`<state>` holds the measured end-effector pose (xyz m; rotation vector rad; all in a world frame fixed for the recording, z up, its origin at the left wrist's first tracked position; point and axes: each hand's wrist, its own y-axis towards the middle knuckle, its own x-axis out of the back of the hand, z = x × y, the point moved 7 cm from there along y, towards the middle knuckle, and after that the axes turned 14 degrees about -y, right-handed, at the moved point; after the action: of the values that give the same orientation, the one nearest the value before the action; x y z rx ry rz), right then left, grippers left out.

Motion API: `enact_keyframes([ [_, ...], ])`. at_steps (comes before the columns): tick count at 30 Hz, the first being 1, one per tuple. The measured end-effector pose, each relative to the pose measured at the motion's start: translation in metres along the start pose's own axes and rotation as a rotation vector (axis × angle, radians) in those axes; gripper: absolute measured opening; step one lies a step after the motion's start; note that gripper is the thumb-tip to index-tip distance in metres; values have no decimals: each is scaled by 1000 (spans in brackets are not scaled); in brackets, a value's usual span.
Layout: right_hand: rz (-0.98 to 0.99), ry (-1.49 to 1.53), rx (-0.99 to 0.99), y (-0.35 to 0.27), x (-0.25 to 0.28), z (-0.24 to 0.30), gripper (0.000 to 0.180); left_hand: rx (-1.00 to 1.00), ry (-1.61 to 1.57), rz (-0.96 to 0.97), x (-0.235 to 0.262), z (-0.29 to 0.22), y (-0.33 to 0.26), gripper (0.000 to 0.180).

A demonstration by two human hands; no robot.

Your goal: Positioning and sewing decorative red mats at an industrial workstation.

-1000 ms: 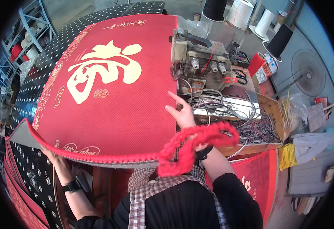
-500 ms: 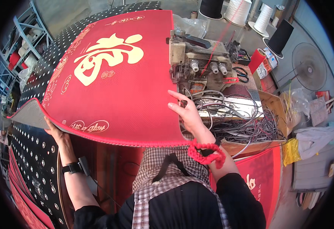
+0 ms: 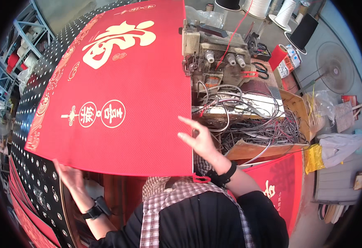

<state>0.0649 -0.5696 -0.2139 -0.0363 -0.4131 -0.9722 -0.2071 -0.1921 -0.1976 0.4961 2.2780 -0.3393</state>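
A large red floor mat (image 3: 148, 95) with cream characters and gold patterns lies over the table, its right edge alongside the grimy overlock sewing machine (image 3: 218, 45). My right hand (image 3: 203, 144) rests over the mat's right border near the front corner, thumb and forefinger stretched apart. Something small and dark shows between them; I cannot make it out. At the mat's front left edge is my left hand (image 3: 71, 175), its fingers smeared by motion and partly hidden. A short red binding tail (image 3: 201, 178) hangs from the front right corner, near my right wrist.
Right of the machine lie black scissors (image 3: 261, 70) and a box of tangled grey trimmings (image 3: 268, 136). Thread cones (image 3: 303, 31) stand behind, with a fan (image 3: 334, 68) farther right. Another red mat (image 3: 280, 190) lies low right. The studded black tabletop (image 3: 40, 177) extends left.
The mat's curled front edge has come down toward me and now lies flatter, showing the circled characters. Both hands moved nearer with it. The red tail slid off my right forearm.
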Motion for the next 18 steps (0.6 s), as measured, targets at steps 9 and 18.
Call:
enact_keyframes([
  [9, 26, 111, -29, -32, -15, -14, 53, 209, -224, 92, 1, 70, 24, 39],
  [18, -119, 83, 34, 36, 12, -16, 52, 219, -166, 112, -55, 93, 94, 35],
])
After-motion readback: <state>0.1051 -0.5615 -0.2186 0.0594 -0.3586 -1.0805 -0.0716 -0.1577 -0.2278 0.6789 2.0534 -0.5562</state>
